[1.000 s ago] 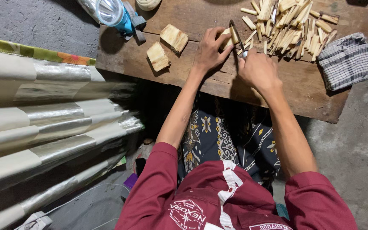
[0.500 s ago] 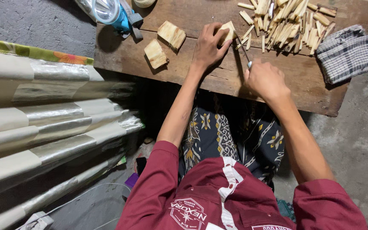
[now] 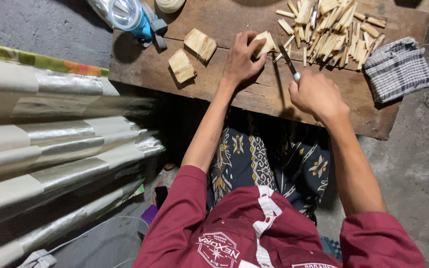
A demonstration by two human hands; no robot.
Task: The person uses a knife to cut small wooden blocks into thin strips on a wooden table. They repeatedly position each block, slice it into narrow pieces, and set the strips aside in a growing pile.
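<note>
My left hand (image 3: 242, 62) pins a wood block (image 3: 265, 43), my right hand (image 3: 319, 94) grips the knife (image 3: 289, 62); beyond lie many cut sticks (image 3: 331, 30), and left of the block two blocks (image 3: 190, 55) are uncut.

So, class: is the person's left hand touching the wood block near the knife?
Touching. The head view shows the left hand gripping the wood block, fingers on it.

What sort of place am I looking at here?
Probably an informal home workshop at floor level. A worn wooden board lies over rough concrete floor, with a pile of split wood sticks, and the right hand holds a knife.
</note>
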